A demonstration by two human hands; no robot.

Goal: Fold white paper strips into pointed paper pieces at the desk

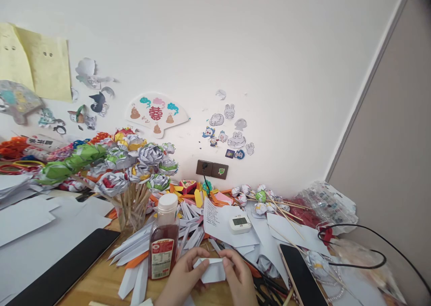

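Observation:
Between both hands, low in the head view, is a small piece of folded white paper [214, 272]. My left hand [188, 270] pinches its left end, thumb on top and fingers behind. At the right end my right hand [237, 272] grips it the same way. A bottle of dark red liquid with a white cap [164, 243] stands just left of my left hand. Folded white paper strips [134, 247] lie around the bottle. Black-handled scissors [267, 288] rest partly hidden to the right of my right hand.
Paper flowers on sticks [134, 162] fill a clear container [129, 211] at left. A white digital timer [240, 223] sits on a handwritten sheet [215, 218]. A phone [303, 277] lies at right beside a looping black cable [377, 263]. A long black object [67, 270] lies left.

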